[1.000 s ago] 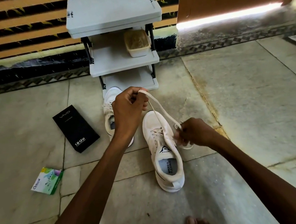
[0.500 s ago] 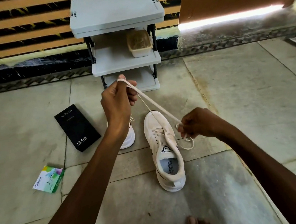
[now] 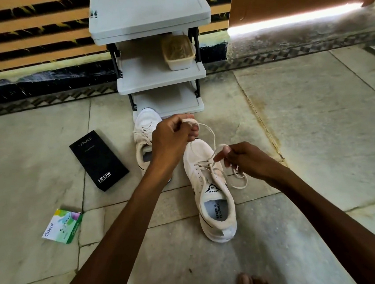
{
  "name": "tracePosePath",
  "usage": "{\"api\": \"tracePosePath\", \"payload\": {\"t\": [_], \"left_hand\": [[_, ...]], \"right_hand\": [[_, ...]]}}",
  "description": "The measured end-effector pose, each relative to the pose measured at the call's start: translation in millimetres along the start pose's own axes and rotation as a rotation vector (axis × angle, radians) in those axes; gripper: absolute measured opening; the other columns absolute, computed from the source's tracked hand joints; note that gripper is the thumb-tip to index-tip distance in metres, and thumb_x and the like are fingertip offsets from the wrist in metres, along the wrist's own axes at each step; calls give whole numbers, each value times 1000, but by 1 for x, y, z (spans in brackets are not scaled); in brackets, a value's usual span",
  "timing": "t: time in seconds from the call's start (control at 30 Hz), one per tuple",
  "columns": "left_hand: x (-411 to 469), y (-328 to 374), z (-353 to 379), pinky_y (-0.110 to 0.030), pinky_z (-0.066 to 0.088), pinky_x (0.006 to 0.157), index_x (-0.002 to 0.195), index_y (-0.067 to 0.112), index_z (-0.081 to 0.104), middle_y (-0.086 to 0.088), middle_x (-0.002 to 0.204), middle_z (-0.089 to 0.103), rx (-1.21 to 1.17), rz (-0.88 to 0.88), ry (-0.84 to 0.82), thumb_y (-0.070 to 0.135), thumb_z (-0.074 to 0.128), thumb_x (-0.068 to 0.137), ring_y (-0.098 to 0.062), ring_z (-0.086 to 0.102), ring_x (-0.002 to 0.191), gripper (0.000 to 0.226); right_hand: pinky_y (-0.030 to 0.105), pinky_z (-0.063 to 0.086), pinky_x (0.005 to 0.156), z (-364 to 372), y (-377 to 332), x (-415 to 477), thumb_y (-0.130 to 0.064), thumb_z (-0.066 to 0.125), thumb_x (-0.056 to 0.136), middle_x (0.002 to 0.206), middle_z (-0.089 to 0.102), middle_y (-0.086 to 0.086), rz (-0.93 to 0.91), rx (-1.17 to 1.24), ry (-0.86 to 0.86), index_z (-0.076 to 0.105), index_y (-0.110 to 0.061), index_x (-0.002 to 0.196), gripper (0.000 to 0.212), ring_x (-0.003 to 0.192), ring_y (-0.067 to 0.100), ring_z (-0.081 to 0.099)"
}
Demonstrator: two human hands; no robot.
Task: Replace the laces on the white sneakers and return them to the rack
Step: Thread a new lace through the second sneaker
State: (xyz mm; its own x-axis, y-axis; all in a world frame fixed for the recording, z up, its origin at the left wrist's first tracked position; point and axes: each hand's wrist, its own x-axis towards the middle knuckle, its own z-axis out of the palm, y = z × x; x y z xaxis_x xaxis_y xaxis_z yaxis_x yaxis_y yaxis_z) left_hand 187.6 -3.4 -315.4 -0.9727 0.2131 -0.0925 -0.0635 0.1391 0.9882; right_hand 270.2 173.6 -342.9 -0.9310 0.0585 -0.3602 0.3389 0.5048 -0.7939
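The near sneaker (image 3: 211, 197) stands on the floor (image 3: 319, 128) at the centre of the frame, toe towards the rack (image 3: 159, 80). The second sneaker (image 3: 144, 127) lies just behind it, partly hidden by the left hand (image 3: 172, 134). The lace (image 3: 188, 120) runs from that hand in a loose curve down to the upper eyelets, and its free end trails on the floor to the right of the shoe.

Both grips are clamped on the lace. The left hand holds it across curled fingers, and the right hand (image 3: 246, 158) pinches a small loop just above the tongue.

We judge the lace to be light, flat and limp. It will sag and twist unless it is kept under tension, so it is best held close to its tip for threading. The sneaker is light with a soft upper and would probably slide if tugged, so we would steady it at the heel or collar.

Half a second ago the left hand was higher, in front of the rack's lowest shelf, and the lace ran straight and taut between the hands. Now that hand has dropped towards the shoes and the lace hangs slack. The right hand has moved in over the eyelets.

A black box (image 3: 98, 160) and a green packet (image 3: 62, 225) lie at the left of the frame.
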Motion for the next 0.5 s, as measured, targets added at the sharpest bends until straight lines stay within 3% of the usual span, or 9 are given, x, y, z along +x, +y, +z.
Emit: {"api": "tracePosePath", "payload": {"t": [0.07, 0.13, 0.17, 0.2, 0.23, 0.3, 0.4, 0.5], "left_hand": [[0, -5, 1, -37, 54, 89, 121, 17, 62, 2, 95, 73, 98, -11, -77, 9, 56, 89, -16, 70, 94, 33], [-2, -8, 2, -35, 51, 95, 142, 18, 45, 6, 110, 69, 253, -22, -172, 9, 55, 92, -14, 66, 104, 52], [-4, -9, 3, -34, 50, 95, 146, 19, 38, 7, 113, 68, 345, -25, -204, 12, 55, 93, -14, 64, 105, 56], [-5, -12, 3, -34, 49, 95, 147, 19, 37, 7, 114, 66, 449, -24, -216, 16, 57, 94, -15, 63, 105, 56], [-7, -15, 4, -34, 48, 95, 144, 18, 41, 6, 112, 66, 559, -21, -219, 20, 58, 93, -17, 62, 105, 53], [-11, -24, 4, -33, 48, 92, 128, 19, 55, 1, 109, 68, 740, -50, -239, 27, 62, 90, -21, 62, 106, 40], [-17, -40, 6, -29, 48, 82, 109, 23, 65, 0, 107, 69, 844, -176, -286, 41, 69, 81, -19, 63, 101, 33], [-26, -48, 12, -27, 46, 77, 102, 20, 66, -1, 105, 69, 893, -182, -259, 45, 75, 74, -19, 63, 99, 39]], "right_hand": [[27, 42, 68, 1, -2, 1, -39, 35, 105, 92, 68, 8, -2, -24, 79, 75, -22, 104, 44, 72, 17, 58], [34, 46, 68, 2, -1, 1, -38, 35, 106, 100, 67, 30, 14, 0, 102, 75, -24, 100, 43, 81, 45, 61], [43, 53, 75, 2, -1, 1, -36, 37, 105, 97, 65, 33, 30, 38, 98, 76, -25, 96, 42, 84, 53, 57], [39, 41, 63, 3, 1, 1, -34, 38, 105, 85, 62, 31, 50, 90, 89, 77, -24, 93, 42, 76, 54, 48], [34, 26, 67, 4, 2, 2, -30, 40, 105, 71, 52, 23, 68, 147, 77, 77, -24, 90, 40, 64, 44, 38], [34, 34, 58, 6, 4, 2, -21, 46, 104, 64, 41, 8, 89, 245, 86, 77, -19, 89, 35, 62, 24, 32], [29, 44, 61, 10, 6, 2, -11, 59, 95, 68, 61, 10, 108, 333, 152, 77, -13, 85, 21, 63, 18, 51], [22, 52, 60, 15, 5, 4, 1, 66, 86, 80, 72, 15, 144, 396, 206, 75, -4, 84, 11, 64, 17, 65]]}}
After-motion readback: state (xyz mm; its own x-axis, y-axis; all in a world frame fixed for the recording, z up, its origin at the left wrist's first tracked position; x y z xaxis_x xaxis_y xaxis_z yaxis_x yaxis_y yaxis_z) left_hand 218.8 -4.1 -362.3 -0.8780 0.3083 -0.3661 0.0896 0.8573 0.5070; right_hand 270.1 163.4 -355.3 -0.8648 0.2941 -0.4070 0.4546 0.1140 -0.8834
